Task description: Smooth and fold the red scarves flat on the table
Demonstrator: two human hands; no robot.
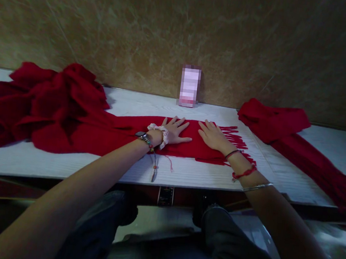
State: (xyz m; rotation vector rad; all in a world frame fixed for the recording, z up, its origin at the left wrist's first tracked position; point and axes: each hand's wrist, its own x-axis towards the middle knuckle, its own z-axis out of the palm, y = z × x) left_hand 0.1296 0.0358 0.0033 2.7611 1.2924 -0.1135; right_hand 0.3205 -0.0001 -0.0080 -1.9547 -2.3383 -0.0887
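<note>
A red scarf point(190, 145) lies stretched across the white surface, its fringed end to the right and its left part running into a crumpled red pile. My left hand point(174, 133) rests flat on the scarf, palm down, fingers spread. Close to the fringe, my right hand point(214, 137) also presses flat on the fabric with its fingers extended. A gap of flat red cloth separates the two hands. Neither hand grips anything.
Bunched red fabric point(61, 105) covers the left side of the white tabletop point(125, 172). Another red scarf point(284, 133), folded and fringed, lies at the right. A blurred-out upright phone-like object point(190, 86) leans on the brown marbled wall point(140, 31) behind.
</note>
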